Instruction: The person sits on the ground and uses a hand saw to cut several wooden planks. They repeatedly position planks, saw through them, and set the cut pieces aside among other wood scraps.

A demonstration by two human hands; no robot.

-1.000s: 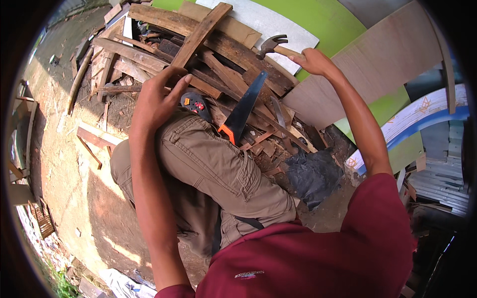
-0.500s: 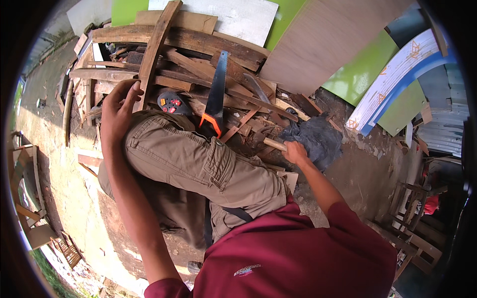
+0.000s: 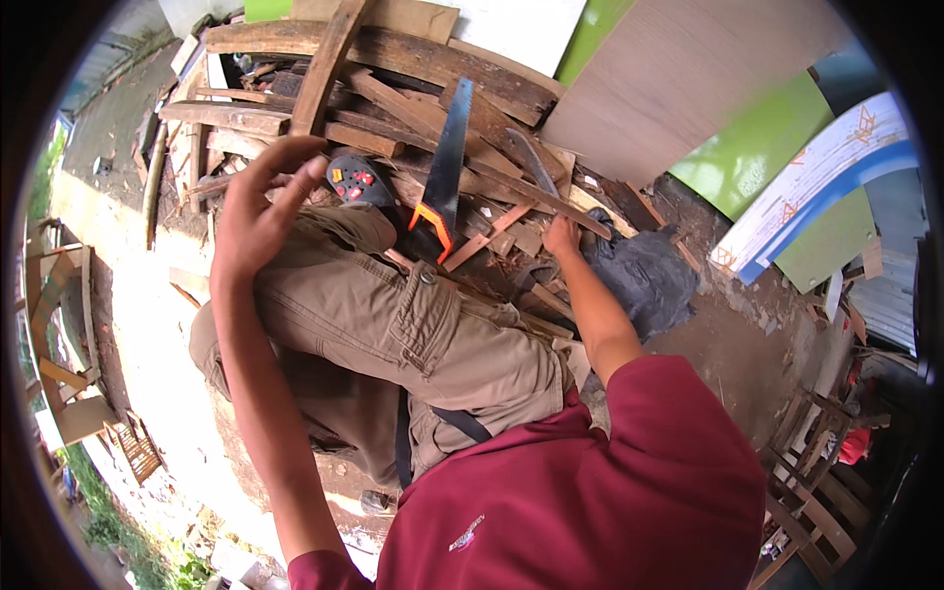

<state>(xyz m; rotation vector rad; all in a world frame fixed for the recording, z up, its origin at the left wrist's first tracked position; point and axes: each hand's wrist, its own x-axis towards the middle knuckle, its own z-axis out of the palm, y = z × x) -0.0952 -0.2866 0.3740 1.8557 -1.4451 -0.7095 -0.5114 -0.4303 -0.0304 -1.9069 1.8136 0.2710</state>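
Observation:
My left hand is raised over my knee, thumb and fingers apart in a loose curve. It is in front of the lower end of a wooden plank and appears to hold nothing. Among the wood scraps, my right hand is closed near the end of a thin wood strip; what its fingers hold is hidden. A curved metal blade lies just beyond it. Between my hands, a handsaw with an orange handle stands blade up beside a dark shoe sole with red and yellow studs.
A crumpled dark plastic bag lies right of my right hand. Long boards and scrap wood are piled ahead. Large panels lean at the back right. A wooden frame stands at the far left.
My right hand has moved forward and left, and the pale wooden handle it held no longer shows. My left hand has come off the plank's lower end and opened slightly. The view has shifted.

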